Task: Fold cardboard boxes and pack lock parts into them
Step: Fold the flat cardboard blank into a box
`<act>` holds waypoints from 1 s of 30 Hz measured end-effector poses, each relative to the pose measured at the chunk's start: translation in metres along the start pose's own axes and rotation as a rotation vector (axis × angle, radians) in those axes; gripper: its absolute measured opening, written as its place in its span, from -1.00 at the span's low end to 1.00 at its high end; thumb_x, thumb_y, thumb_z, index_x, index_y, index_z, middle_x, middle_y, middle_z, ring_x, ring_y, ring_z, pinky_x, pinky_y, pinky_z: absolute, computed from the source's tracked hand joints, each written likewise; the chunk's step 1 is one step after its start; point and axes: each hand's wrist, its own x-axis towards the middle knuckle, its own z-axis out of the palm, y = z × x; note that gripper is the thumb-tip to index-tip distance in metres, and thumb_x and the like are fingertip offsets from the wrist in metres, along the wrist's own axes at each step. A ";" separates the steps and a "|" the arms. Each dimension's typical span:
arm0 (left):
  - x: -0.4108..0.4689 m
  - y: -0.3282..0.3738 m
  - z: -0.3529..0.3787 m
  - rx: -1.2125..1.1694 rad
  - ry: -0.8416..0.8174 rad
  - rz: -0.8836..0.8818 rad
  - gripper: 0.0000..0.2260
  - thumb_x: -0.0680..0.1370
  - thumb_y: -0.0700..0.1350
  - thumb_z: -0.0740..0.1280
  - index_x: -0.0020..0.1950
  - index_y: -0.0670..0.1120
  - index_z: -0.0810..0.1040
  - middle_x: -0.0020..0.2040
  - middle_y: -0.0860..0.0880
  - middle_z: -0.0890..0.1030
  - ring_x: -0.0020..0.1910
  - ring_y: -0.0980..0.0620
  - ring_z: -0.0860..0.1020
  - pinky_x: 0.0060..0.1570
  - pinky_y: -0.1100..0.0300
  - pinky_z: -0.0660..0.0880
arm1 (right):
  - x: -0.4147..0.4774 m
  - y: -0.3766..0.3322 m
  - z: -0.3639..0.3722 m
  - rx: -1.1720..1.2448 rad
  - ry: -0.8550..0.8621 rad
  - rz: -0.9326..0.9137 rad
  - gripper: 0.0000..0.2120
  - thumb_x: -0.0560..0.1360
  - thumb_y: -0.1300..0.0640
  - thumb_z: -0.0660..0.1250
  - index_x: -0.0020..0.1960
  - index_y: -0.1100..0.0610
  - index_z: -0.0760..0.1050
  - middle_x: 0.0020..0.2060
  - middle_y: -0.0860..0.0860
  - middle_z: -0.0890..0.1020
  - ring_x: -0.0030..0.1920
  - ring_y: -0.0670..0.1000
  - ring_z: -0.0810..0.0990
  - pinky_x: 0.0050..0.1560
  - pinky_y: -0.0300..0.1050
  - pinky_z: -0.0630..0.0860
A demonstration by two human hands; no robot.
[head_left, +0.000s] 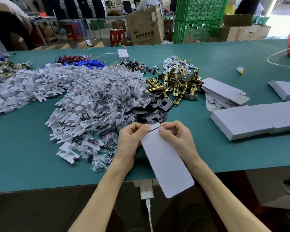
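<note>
A long white cardboard box (167, 164) is held over the green worktop's (224, 156) edge, its end flap pinched in the grip of the left hand (132, 139) and the right hand (177, 139), nearly closed as judged, while many brass latches (177, 86) lie unpacked.

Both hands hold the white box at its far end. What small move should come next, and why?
Probably push the end flap down into the white box: the left hand and right hand pinch that end, and the flap stands out, not yet tucked.

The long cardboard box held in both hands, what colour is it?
The long cardboard box is plain white, head view.
</note>
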 end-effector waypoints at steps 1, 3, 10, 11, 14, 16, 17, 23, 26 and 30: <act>0.000 0.000 -0.001 0.002 -0.007 0.001 -0.92 0.43 -0.07 0.52 -0.19 -0.06 0.72 -0.14 -0.14 0.67 -0.23 -0.02 0.55 -0.24 0.16 0.52 | 0.000 0.000 0.000 0.001 0.006 -0.002 -0.75 0.41 0.01 0.49 -0.05 0.15 0.56 0.04 0.05 0.69 -0.09 -0.08 0.62 -0.13 -0.23 0.55; 0.001 -0.001 -0.001 0.004 -0.017 0.006 -0.93 0.43 -0.09 0.52 -0.21 -0.06 0.72 -0.07 -0.11 0.72 -0.19 -0.01 0.58 -0.21 0.18 0.57 | 0.000 0.001 -0.001 -0.004 0.023 -0.009 -0.74 0.41 0.01 0.49 -0.06 0.16 0.56 0.03 0.07 0.68 -0.08 -0.04 0.60 -0.11 -0.22 0.55; 0.001 -0.002 -0.001 0.050 -0.001 0.039 -0.93 0.44 -0.09 0.52 -0.23 -0.05 0.70 0.03 -0.17 0.74 -0.15 -0.01 0.59 -0.21 0.18 0.56 | 0.001 0.001 0.000 -0.019 0.033 -0.026 -0.74 0.40 0.01 0.48 -0.07 0.17 0.54 0.01 0.13 0.66 -0.13 -0.03 0.55 -0.15 -0.27 0.52; 0.000 -0.001 -0.001 0.050 0.002 0.038 -0.93 0.44 -0.08 0.52 -0.23 -0.05 0.71 0.03 -0.18 0.73 -0.16 -0.01 0.59 -0.21 0.18 0.56 | 0.001 0.001 0.000 -0.022 0.033 -0.026 -0.74 0.40 0.01 0.47 -0.07 0.17 0.54 0.00 0.13 0.66 -0.13 -0.03 0.55 -0.15 -0.27 0.52; -0.001 0.000 0.001 0.052 0.009 0.031 -0.92 0.43 -0.07 0.51 -0.23 -0.06 0.70 -0.02 -0.19 0.72 -0.18 -0.03 0.58 -0.21 0.15 0.54 | 0.000 0.001 0.001 -0.022 0.036 -0.028 -0.74 0.39 0.01 0.48 -0.07 0.17 0.54 -0.03 0.09 0.67 -0.17 -0.07 0.56 -0.18 -0.27 0.52; -0.001 0.000 0.002 0.051 0.018 0.025 -0.90 0.42 -0.07 0.51 -0.22 -0.08 0.69 -0.07 -0.21 0.69 -0.18 -0.08 0.55 -0.20 0.11 0.51 | 0.000 0.001 0.001 -0.015 0.032 -0.030 -0.74 0.40 0.02 0.48 -0.07 0.17 0.55 -0.13 0.00 0.67 -0.22 -0.12 0.56 -0.22 -0.29 0.51; -0.001 0.001 0.002 0.049 0.024 0.022 -0.90 0.42 -0.07 0.51 -0.21 -0.09 0.69 -0.09 -0.22 0.67 -0.18 -0.11 0.53 -0.19 0.09 0.49 | 0.000 0.001 0.002 -0.013 0.029 -0.031 -0.75 0.40 0.02 0.48 -0.06 0.18 0.55 -0.19 -0.06 0.66 -0.25 -0.15 0.55 -0.24 -0.30 0.50; -0.002 -0.001 0.004 0.096 0.006 0.053 -0.92 0.45 -0.09 0.47 -0.22 -0.07 0.67 -0.07 -0.17 0.69 -0.13 -0.11 0.51 -0.10 0.00 0.42 | 0.000 0.003 0.000 -0.014 0.044 -0.049 -0.77 0.45 0.07 0.49 -0.03 0.20 0.56 -0.24 -0.06 0.62 -0.26 -0.14 0.53 -0.26 -0.32 0.49; -0.001 -0.003 0.003 0.093 0.038 0.057 -0.89 0.46 -0.06 0.48 -0.15 -0.10 0.68 -0.12 -0.17 0.67 -0.15 -0.09 0.50 -0.12 0.00 0.43 | 0.000 0.001 0.000 -0.004 0.030 -0.041 -0.74 0.42 0.03 0.48 -0.03 0.19 0.55 -0.12 0.12 0.65 -0.22 -0.12 0.56 -0.23 -0.28 0.51; 0.001 -0.005 0.001 0.101 0.057 0.043 -0.84 0.47 -0.02 0.48 -0.09 -0.11 0.70 -0.13 -0.16 0.68 -0.18 -0.05 0.53 -0.17 0.06 0.45 | -0.001 0.000 0.000 -0.020 0.012 -0.043 -0.77 0.43 0.03 0.48 -0.05 0.16 0.56 -0.07 0.15 0.66 -0.18 -0.04 0.57 -0.20 -0.17 0.53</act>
